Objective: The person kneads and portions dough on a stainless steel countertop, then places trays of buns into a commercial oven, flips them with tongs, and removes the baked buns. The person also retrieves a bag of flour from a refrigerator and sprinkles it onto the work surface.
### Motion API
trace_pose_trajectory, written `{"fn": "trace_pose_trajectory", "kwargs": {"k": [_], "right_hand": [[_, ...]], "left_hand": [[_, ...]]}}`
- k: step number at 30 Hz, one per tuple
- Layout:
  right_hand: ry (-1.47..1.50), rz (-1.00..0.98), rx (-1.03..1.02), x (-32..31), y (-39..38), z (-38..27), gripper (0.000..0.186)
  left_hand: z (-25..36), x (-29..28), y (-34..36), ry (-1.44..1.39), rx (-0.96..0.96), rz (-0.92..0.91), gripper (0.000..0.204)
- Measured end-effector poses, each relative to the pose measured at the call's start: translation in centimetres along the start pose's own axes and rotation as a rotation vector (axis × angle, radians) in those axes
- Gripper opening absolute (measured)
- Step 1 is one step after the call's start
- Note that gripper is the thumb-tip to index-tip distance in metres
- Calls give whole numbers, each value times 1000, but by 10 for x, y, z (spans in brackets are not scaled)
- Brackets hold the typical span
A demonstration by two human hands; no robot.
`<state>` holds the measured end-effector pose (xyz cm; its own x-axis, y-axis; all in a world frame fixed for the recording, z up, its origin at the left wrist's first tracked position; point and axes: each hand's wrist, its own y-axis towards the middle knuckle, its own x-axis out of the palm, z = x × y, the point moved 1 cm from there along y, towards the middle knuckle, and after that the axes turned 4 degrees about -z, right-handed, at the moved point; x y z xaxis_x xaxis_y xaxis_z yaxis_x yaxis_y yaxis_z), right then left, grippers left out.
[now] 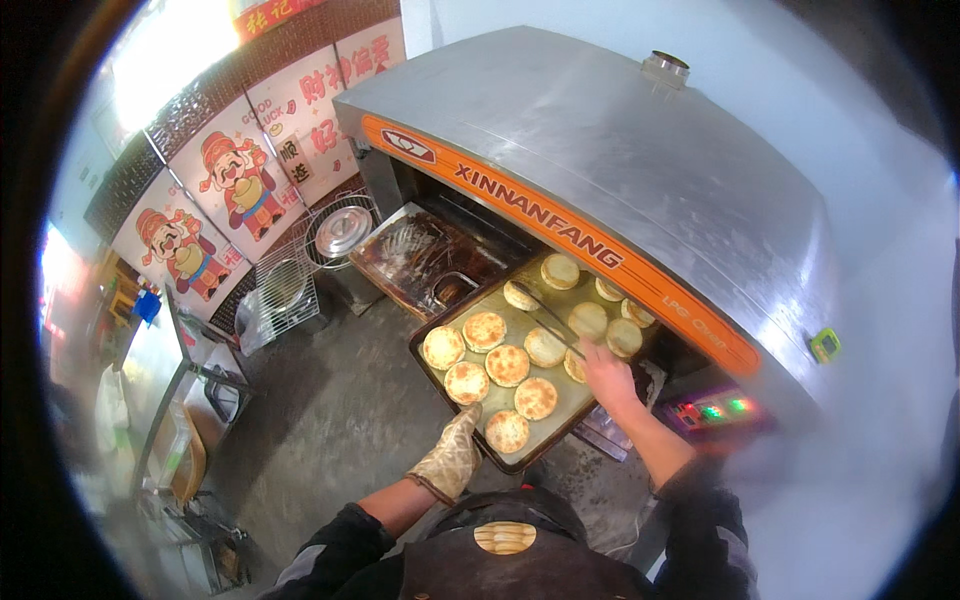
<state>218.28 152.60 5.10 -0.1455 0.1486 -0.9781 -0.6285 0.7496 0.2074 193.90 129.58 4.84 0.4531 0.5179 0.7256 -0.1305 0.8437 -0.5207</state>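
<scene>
A dark-rimmed baking tray juts out of the oven mouth, bearing several round flatbreads. The ones nearer me are browned on top; those toward the oven look paler. Wearing a quilted oven mitt, my left hand is closed on the tray's front left edge. Above the tray's right side my right hand grips what look like long thin dark tongs. Their tips reach a pale flatbread near the tray's far left edge; whether they pinch it I cannot tell.
The steel oven with an orange front strip fills the far right. Beside the tray is a dark scorched plate at the oven mouth. A lidded pot and a wire rack stand left, before a decorated folding screen.
</scene>
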Motion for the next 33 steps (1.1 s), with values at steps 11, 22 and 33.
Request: {"fn": "trace_pose_trajectory", "kwargs": {"k": [11,22,33], "right_hand": [[284,23,220,-107,-151,-35,60],[1549,-598,1176,-106,-232,-49,58],[1687,-612,1165,-71,-226,-44,56]], "left_hand": [[-8,-27,21,-22,-32,12,48],[-12,-36,26,-67,-78,-75,47],[-10,-24,15,11,-15,-35,49]]}}
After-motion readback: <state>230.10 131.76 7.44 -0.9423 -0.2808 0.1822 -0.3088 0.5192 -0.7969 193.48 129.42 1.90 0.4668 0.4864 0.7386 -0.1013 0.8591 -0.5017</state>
